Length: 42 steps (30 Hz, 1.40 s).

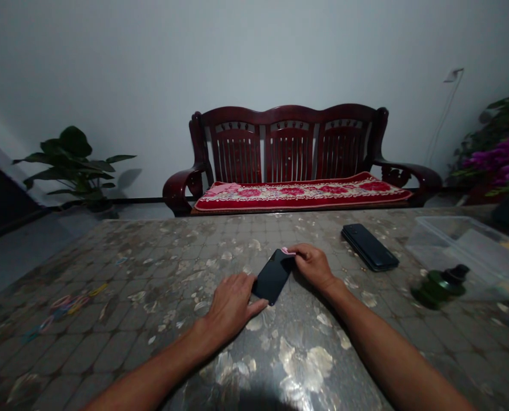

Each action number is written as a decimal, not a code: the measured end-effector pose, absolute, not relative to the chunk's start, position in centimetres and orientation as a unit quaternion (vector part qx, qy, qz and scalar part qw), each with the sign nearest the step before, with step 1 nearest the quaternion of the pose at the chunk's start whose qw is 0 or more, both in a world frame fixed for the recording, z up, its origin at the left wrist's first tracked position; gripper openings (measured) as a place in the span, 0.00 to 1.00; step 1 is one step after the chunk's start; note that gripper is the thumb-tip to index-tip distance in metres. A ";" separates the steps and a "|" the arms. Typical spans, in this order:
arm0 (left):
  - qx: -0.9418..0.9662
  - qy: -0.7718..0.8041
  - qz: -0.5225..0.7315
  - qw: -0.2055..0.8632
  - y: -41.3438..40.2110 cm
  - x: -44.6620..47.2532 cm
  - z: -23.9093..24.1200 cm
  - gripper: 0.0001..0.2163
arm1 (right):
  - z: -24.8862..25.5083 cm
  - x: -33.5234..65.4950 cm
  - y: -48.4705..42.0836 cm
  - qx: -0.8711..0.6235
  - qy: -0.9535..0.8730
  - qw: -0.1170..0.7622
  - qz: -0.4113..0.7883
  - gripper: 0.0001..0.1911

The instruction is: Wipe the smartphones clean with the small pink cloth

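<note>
A black smartphone (273, 278) lies at a slant on the patterned tabletop, dark screen up. My left hand (233, 294) grips its near left end, thumb along the bottom edge and fingers on the left side. At the far right corner, my right hand (313, 264) pinches a small pink cloth (287, 251) against the phone. Most of that cloth is hidden under my fingers.
To the right are stacked dark phones (369, 246), a green bottle with a black cap (439, 286) and a clear plastic box (460, 245). Colourful loops (69, 305) lie on the left of the table (151, 251). A wooden bench (288, 117) stands beyond.
</note>
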State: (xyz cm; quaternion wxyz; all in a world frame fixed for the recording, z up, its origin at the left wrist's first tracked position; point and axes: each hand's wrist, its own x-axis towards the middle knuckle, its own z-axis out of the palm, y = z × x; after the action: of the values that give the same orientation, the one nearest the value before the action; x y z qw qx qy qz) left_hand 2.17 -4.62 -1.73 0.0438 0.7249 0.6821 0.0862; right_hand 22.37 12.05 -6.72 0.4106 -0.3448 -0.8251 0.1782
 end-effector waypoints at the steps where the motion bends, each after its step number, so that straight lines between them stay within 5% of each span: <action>1: 0.731 0.673 0.104 0.049 -4.8 2.1 -2.0 0.15 | -6.7 22.5 12.1 -0.358 -0.827 0.400 0.168 0.21; 11: 0.786 0.552 0.272 0.060 -5.3 1.3 -5.8 0.11 | -6.8 22.3 11.5 -0.385 -0.867 0.304 0.090 0.20; 20: 0.857 0.439 0.260 -0.077 -5.9 2.6 -6.3 0.10 | -6.5 21.7 11.6 -0.351 -0.892 0.273 0.080 0.19; 42: 0.868 0.464 0.169 -0.051 -6.7 3.8 -5.9 0.12 | -5.4 19.2 9.9 -0.223 -0.927 0.269 0.139 0.19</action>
State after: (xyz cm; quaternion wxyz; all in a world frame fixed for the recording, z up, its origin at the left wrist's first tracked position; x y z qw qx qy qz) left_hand 3.78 -6.74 -5.89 -0.0510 0.8681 0.4639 0.1690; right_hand 19.22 9.86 -5.42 0.2687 -0.2229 -0.9267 0.1392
